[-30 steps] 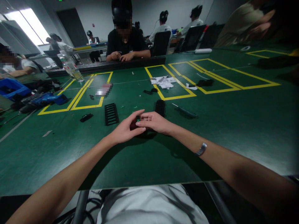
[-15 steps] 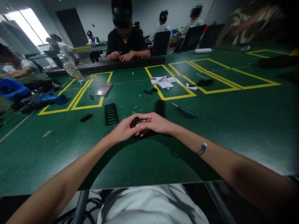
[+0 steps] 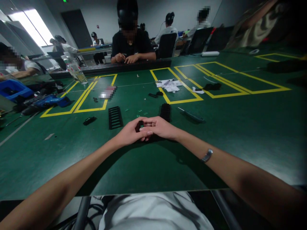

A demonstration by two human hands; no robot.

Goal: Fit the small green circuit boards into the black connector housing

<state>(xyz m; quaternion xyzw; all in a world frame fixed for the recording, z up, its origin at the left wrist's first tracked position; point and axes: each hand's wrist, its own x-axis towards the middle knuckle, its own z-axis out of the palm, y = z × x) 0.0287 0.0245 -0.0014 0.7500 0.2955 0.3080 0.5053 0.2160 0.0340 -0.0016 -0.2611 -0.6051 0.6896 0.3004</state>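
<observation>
My left hand (image 3: 130, 131) and my right hand (image 3: 160, 127) meet above the green table (image 3: 153, 172). Between them they hold a small black part (image 3: 141, 123) with a bit of green on it; fingers cover most of it. Just beyond my left hand lies a black slotted frame (image 3: 115, 117). A second black piece (image 3: 165, 111) rests behind my right hand. Small clear green bits (image 3: 141, 113) are scattered between these two. To the right is a dark-handled screwdriver (image 3: 193, 116), and to the left a small black part (image 3: 89, 120).
Blue-and-black tools (image 3: 48, 101) and a blue bin (image 3: 14, 90) stand at the left, near a clear bottle (image 3: 75, 70). White paper (image 3: 169, 84) lies beyond my hands. A person (image 3: 131, 44) in black sits across the table; other people are further back.
The whole view has shifted slightly. My hands stay together around the small black part, with my right thumb moved a little. At the upper right, a person's arm has risen.
</observation>
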